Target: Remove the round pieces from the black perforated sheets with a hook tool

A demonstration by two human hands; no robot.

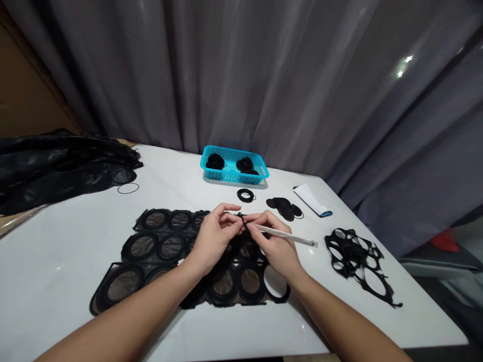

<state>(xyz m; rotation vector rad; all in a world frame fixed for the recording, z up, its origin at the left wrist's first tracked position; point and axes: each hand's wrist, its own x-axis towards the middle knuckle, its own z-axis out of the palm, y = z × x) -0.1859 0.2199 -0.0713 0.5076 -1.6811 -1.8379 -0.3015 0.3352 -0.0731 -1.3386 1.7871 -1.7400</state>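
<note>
My left hand (pixel 220 229) is closed in a pinch on a small thin black piece (pixel 241 217), held above black sheeting (pixel 162 264) with rows of ring-bordered circles. My right hand (pixel 274 240) grips a slim, pale, flat tool (pixel 289 234), whose free end points to the right. The tool's working end is hidden among the fingers, so its exact kind does not show. The fingertips of both hands meet at the black piece. Near the sheeting's right front corner, one round opening (pixel 275 280) shows the white table through it.
Behind the hands stands a blue basket (pixel 236 177) with black bundles inside. A black ring coil (pixel 245 195), black discs (pixel 285 207) and a white packet (pixel 311 199) lie nearby. Black cut-out scraps (pixel 354 256) are at right, dark sheeting (pixel 68 171) at left on the white table (pixel 49 271).
</note>
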